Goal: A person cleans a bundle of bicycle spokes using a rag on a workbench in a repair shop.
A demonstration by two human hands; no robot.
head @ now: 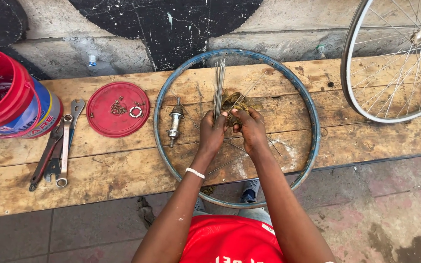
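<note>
Wooden planks, worn and scratched, make up the surface that runs across the middle of the head view. At its centre lies a bare blue metal bicycle rim, and both hands work inside its ring. The left hand, with a white beaded bracelet at the wrist, has its grip closed around a bundle of thin steel spokes that stand upward toward the top of the frame. The right hand, touching the left, pinches a single spoke that slants to the upper right over a crumpled brownish rag. Just left of the hands a silver wheel hub lies inside the rim. Farther left sit a red round lid holding small metal parts, several wrenches and a red plastic bucket. A spoked silver wheel leans at the upper right.
</note>
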